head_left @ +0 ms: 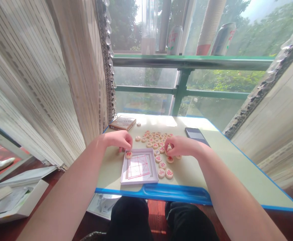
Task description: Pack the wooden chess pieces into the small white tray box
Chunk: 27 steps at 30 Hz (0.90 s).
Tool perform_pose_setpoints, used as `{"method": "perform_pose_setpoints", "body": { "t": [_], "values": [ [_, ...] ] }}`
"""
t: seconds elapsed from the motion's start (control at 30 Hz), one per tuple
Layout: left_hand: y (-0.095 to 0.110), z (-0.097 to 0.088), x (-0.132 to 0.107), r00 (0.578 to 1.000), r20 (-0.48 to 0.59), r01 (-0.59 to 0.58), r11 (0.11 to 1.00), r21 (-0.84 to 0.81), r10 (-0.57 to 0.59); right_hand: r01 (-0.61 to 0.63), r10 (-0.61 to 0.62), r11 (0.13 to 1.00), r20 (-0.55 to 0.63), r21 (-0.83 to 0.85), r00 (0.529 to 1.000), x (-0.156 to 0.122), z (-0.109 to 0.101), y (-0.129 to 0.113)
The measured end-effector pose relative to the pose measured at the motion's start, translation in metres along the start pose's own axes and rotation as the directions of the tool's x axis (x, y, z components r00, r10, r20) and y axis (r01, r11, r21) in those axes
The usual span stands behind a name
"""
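Observation:
My left hand reaches over the far left corner of a shallow white box tray, fingers curled down. Its fingertips are at the far edge of a round wooden xiangqi piece with a red character, in that corner. Red grid lines mark the tray's floor. My right hand bends over the right side of a loose spread of xiangqi pieces, thumb and fingers closed around one piece that they partly cover. Other pieces lie face up to the right of the tray.
A flat brown box lies at the table's far left, a small piece beside it. A phone rests at the right. Cans and stacked cups stand on the window ledge. Curtains hang on both sides.

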<state>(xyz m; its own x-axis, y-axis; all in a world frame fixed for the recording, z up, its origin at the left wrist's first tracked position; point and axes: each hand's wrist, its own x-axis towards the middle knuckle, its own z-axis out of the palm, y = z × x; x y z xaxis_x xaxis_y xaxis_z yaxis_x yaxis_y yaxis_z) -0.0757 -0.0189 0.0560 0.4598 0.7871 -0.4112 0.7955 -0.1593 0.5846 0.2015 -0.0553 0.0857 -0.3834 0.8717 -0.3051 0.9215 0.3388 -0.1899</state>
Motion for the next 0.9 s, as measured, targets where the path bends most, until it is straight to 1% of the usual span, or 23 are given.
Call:
{"method": "perform_pose_setpoints", "body": {
  "t": [0.13, 0.23, 0.3, 0.37, 0.5, 0.57, 0.73, 0.8, 0.9],
  "values": [
    [-0.001, 0.000, 0.001, 1.000, 0.016, -0.002, 1.000, -0.008, 0.002, 0.003, -0.003, 1.000, -0.004, -0.025, 1.000, 0.002, 0.000, -0.002],
    [-0.002, 0.001, 0.003, 1.000, 0.024, -0.004, 1.000, -0.019, 0.004, 0.037, -0.038, 0.998, -0.016, -0.045, 0.999, 0.003, 0.000, -0.003],
    [-0.003, 0.001, 0.004, 1.000, 0.022, -0.009, 1.000, -0.028, 0.010, 0.059, -0.059, 0.998, -0.018, -0.038, 0.998, 0.003, 0.000, -0.001],
    [-0.003, 0.001, 0.005, 1.000, 0.018, -0.008, 0.999, -0.038, 0.009, 0.070, -0.070, 0.998, 0.005, -0.006, 0.998, 0.003, 0.000, 0.002],
    [-0.003, 0.002, 0.005, 1.000, 0.012, 0.001, 0.998, -0.061, -0.001, 0.112, -0.117, 0.988, 0.040, 0.109, 0.992, -0.003, -0.004, 0.011],
    [-0.003, 0.002, 0.005, 1.000, 0.009, 0.002, 0.998, -0.062, -0.002, 0.119, -0.121, 0.976, 0.001, 0.183, 0.993, -0.006, -0.007, 0.015],
    [-0.004, 0.003, 0.007, 1.000, -0.009, -0.005, 0.997, -0.081, 0.004, 0.115, -0.059, 0.914, -0.152, 0.389, 0.987, -0.002, -0.009, 0.022],
    [-0.005, 0.003, 0.007, 1.000, -0.005, -0.010, 0.995, -0.100, 0.009, 0.102, -0.033, 0.880, -0.153, 0.464, 0.988, 0.002, -0.007, 0.025],
    [-0.004, 0.003, 0.006, 1.000, 0.001, -0.015, 0.993, -0.118, 0.015, 0.062, 0.016, 0.850, -0.143, 0.523, 0.990, 0.007, -0.004, 0.030]
  ]
}}
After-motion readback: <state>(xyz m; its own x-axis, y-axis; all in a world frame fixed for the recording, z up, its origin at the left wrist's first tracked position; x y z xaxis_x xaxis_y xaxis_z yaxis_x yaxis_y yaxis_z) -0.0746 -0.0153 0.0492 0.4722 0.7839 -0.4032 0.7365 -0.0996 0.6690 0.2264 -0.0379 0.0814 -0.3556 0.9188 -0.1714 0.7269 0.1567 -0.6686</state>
